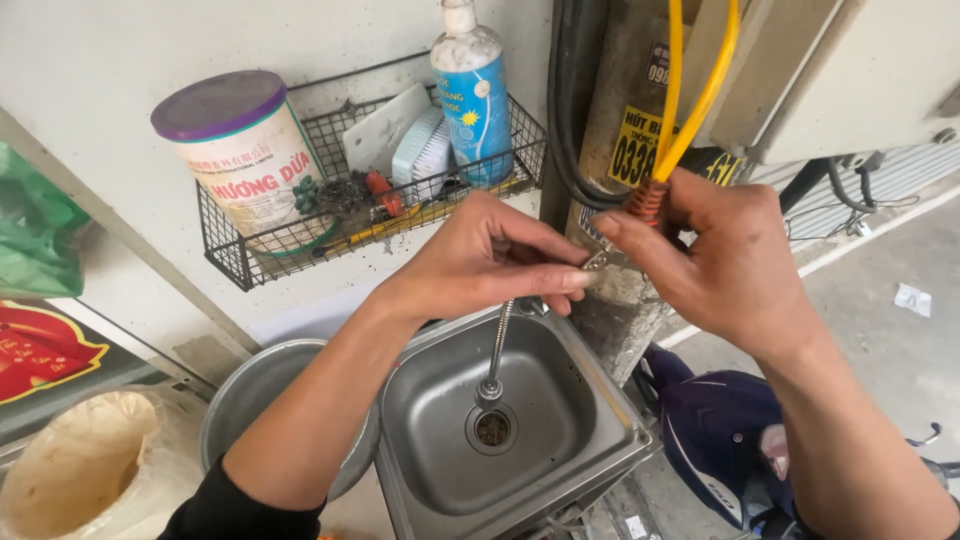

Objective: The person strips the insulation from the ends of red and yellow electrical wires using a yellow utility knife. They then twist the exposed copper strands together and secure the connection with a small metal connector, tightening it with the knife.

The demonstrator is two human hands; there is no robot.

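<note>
Above the small steel sink (600,400), our left hand (480,265) pinched the metal fitting (597,261) while our right hand (725,260) gripped the yellow hose (690,110); a loose hold could drop the fitting into the drain (492,428).

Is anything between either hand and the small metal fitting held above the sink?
Nothing visible. The left hand pinches the small silvery metal fitting at its fingertips, and the right hand touches it from the other side while holding the orange-wrapped end of the yellow cable. The stainless steel sink lies below.
</note>
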